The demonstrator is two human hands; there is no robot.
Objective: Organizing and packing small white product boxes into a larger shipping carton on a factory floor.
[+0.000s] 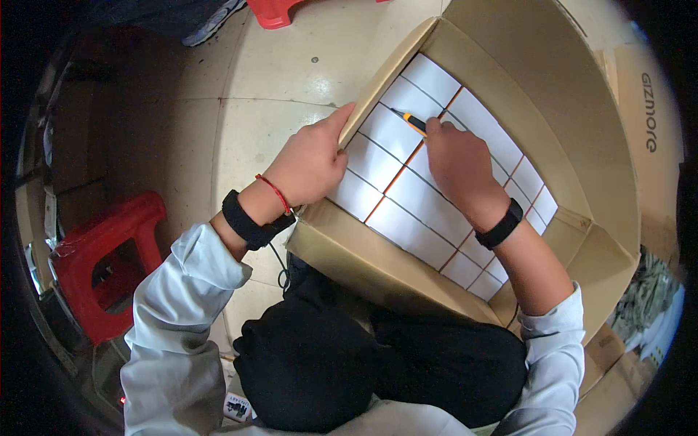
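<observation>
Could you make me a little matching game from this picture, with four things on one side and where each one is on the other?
Things:
1. left hand
2. right hand
3. red stool
4. white boxes

Places:
A. packed in rows inside the carton
B. on the floor at the person's left
C. on the carton's left flap edge
D. over the boxes, gripping an orange and black cutter

Pairs: 1-C, 2-D, 3-B, 4-A

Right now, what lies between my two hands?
In the head view, the carton's flap and white packs lie between left hand and right hand.
</observation>
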